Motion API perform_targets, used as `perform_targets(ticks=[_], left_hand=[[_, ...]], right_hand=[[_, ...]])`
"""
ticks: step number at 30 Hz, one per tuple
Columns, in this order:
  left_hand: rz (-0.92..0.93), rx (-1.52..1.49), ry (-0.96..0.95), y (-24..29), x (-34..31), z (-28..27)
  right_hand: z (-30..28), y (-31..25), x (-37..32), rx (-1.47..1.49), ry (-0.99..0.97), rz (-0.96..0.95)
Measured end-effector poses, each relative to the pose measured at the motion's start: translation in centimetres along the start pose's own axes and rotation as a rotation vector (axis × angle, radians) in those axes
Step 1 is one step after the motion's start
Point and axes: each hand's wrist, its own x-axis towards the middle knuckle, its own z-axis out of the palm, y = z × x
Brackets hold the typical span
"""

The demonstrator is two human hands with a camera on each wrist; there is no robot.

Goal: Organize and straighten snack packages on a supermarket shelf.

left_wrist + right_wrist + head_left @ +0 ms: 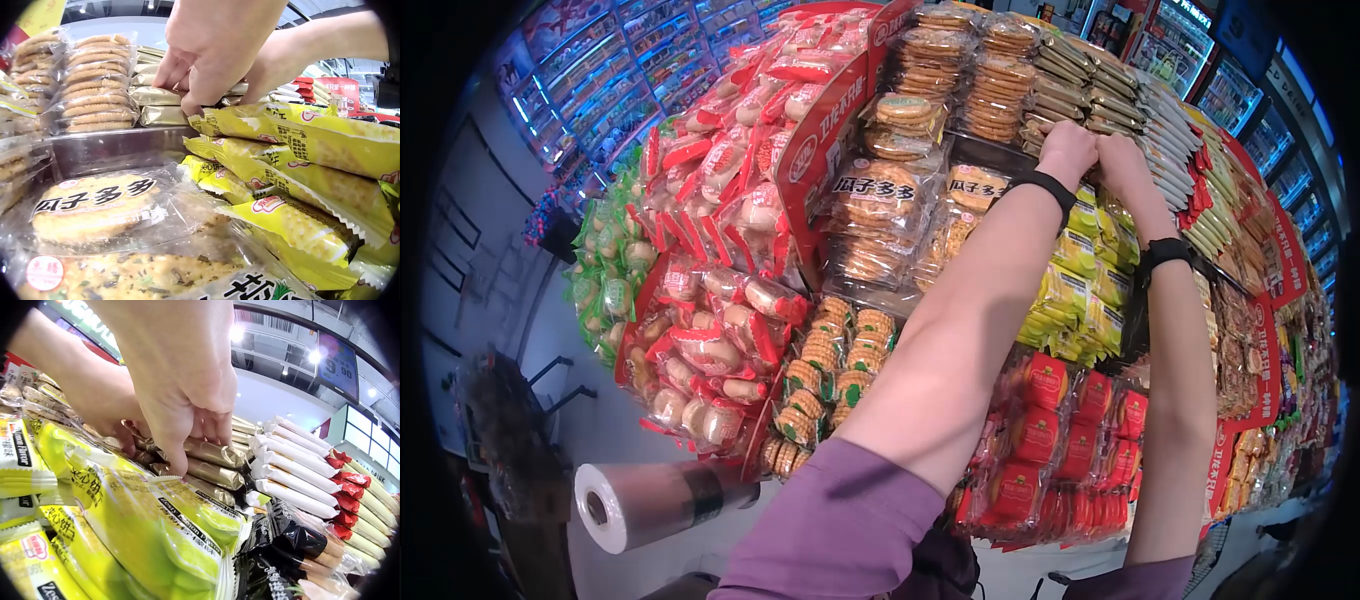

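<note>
Both hands are together at the gold-wrapped snack packets [1090,100] stacked at the back of the display. My left hand [219,50] reaches down with curled fingers and thumb, gripping among the gold packets [156,97]. Beside it, my right hand [181,381] holds a gold packet [215,453] between thumb and bent fingers. In the head view the left hand [1068,150] and right hand [1122,165] nearly meet, backs toward me, their fingertips hidden. Yellow lemon-flavour biscuit packets [137,512] lie just in front of and below the hands.
White packets [290,465] with red-ended ones stand to the right. Bagged round biscuits [100,84] are stacked left of the hands, behind a dark divider [119,150]. Red-wrapped packs [1040,430] sit below the forearms. A plastic bag roll [660,500] juts out at the lower left.
</note>
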Motion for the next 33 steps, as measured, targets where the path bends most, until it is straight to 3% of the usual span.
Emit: perform_targets(ticks=[4, 12, 20, 27, 29, 30, 31, 33], left_hand=[[0.031, -0.020, 0.100, -0.6, -0.1, 0.9], [-0.018, -0.024, -0.077, 0.2, -0.1, -1.0], [0.011, -0.046, -0.107, 0.1, -0.1, -1.0], [0.040, -0.047, -0.031, -0.5, -1.0, -1.0], [0.063, -0.041, 0.060, -1.1, -1.4, -0.4], [0.085, -0.020, 0.202, -1.3, -1.5, 1.2], [0.103, -0.008, 0.120, -1.6, -1.7, 0.6], [0.107, -0.047, 0.200, -1.6, 0.1, 2.9]], right_hand=[[-0.2, -0.1, -0.6, 0.007, 0.075, -0.032], [0.9, 0.5, 0.1, 0.006, 0.042, 0.008], [0.5, 0.4, 0.1, 0.016, 0.000, -0.004], [-0.4, 0.1, 0.4, 0.067, 0.001, -0.039], [0.3, 0.8, 0.1, 0.078, -0.021, -0.063], [0.8, 1.0, 0.4, 0.067, -0.027, -0.068], [2.0, 1.9, 0.5, 0.052, 0.051, -0.125], [1.8, 1.7, 0.2, 0.040, 0.061, -0.111]])
